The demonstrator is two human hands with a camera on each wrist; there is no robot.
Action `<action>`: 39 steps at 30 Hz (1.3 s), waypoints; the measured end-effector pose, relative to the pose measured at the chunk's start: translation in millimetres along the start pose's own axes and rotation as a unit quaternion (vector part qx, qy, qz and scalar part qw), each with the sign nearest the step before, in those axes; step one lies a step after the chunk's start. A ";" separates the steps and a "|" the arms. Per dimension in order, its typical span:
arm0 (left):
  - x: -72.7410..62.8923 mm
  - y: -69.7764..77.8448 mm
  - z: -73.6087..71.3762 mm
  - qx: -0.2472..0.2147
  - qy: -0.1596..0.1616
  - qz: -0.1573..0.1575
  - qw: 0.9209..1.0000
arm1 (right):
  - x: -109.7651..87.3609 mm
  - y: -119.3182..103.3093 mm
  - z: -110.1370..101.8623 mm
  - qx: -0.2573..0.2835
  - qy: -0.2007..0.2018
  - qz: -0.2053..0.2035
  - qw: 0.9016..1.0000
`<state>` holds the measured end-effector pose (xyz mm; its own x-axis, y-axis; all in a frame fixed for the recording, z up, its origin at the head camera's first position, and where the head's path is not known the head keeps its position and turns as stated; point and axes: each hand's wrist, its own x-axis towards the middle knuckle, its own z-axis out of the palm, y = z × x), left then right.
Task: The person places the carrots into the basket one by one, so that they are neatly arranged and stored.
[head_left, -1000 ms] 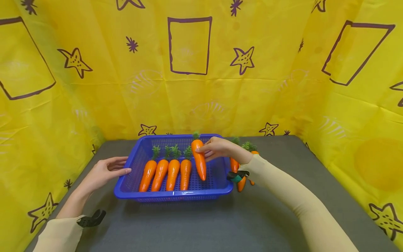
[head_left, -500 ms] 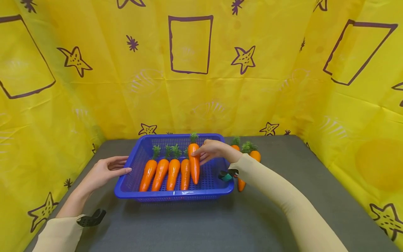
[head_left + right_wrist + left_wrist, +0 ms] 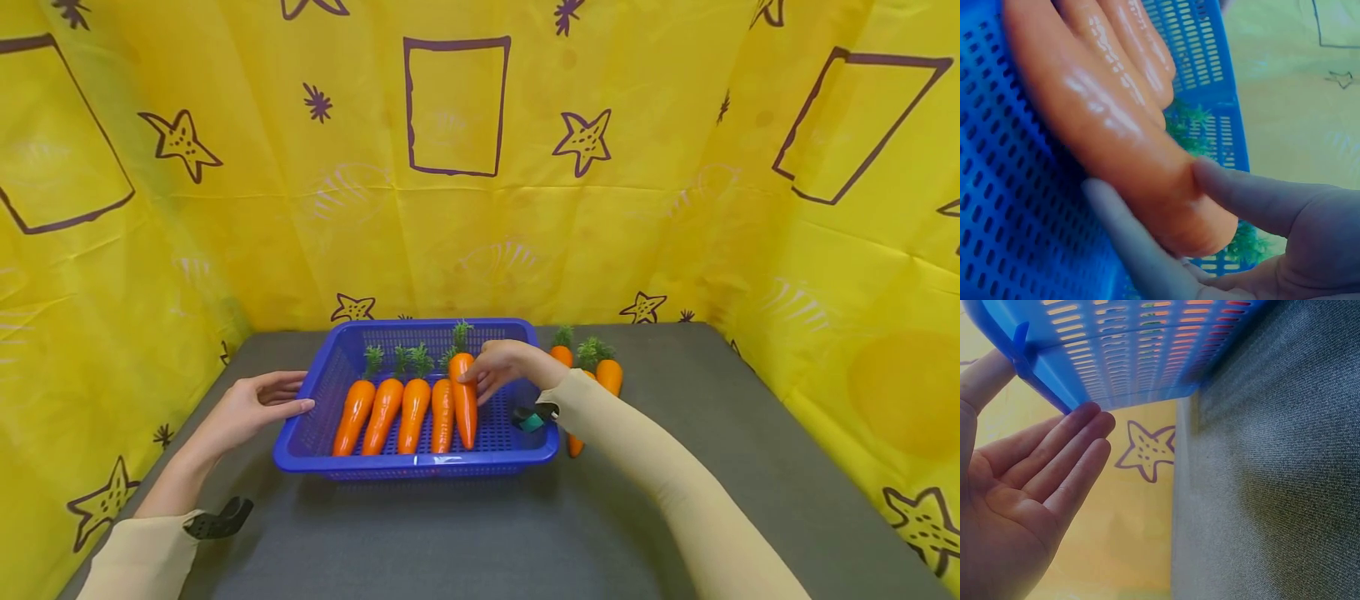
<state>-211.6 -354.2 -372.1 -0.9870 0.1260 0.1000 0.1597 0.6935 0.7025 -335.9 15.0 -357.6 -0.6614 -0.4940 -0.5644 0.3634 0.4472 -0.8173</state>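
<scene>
My right hand (image 3: 506,365) pinches a glossy orange toy carrot (image 3: 464,408) near its thick top end, thumb on one side and fingers on the other. It is inside the blue perforated basket (image 3: 352,465), green top to the back, beside a row of several similar carrots (image 3: 385,417). In the right wrist view the held carrot (image 3: 1110,137) slants across the basket floor. My left hand (image 3: 247,412) is at the basket's left side. Its straight fingers (image 3: 1079,469) touch the outside of the rim, and the thumb lies over it.
To the right of the basket, several more carrots (image 3: 609,377) lie on the dark grey table (image 3: 420,542), partly hidden by the right forearm. A yellow patterned cloth (image 3: 525,242) walls in the table at the back and both sides.
The right hand has lowered the carrot into the basket, bringing it slightly left and toward the front, close to the row. The left hand has stayed at the rim.
</scene>
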 end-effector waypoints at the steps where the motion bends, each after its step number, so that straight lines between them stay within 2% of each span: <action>1: -0.2 0.3 -0.1 0.001 0.000 -0.001 1.000 | 1.2 0.5 -0.9 0.000 -0.001 0.002 1.000; 14: -0.4 3.2 0.0 0.004 -0.002 -0.007 1.000 | 15.3 6.3 -9.2 0.022 0.007 0.029 0.999; 21: -0.4 5.8 -2.2 0.005 -0.002 -0.006 1.000 | 15.4 6.8 -11.0 0.021 0.002 0.048 0.999; 26: -1.8 7.9 -3.0 0.006 -0.003 -0.004 1.000 | 15.1 6.6 -12.4 -0.020 0.008 0.065 0.998; 31: -0.7 6.0 -2.6 0.013 -0.002 -0.003 1.000 | 13.7 6.2 -13.8 -0.069 0.005 0.063 0.996; 39: -0.7 1.5 -1.1 0.012 -0.004 -0.009 1.000 | 10.1 5.2 -14.1 -0.136 0.000 0.077 0.988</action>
<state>-210.7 -354.1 -370.3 -0.9897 0.1186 0.0807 0.1415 0.7129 0.6868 -349.9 22.8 -365.9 -0.6127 -0.4040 -0.6792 0.2699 0.7008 -0.6604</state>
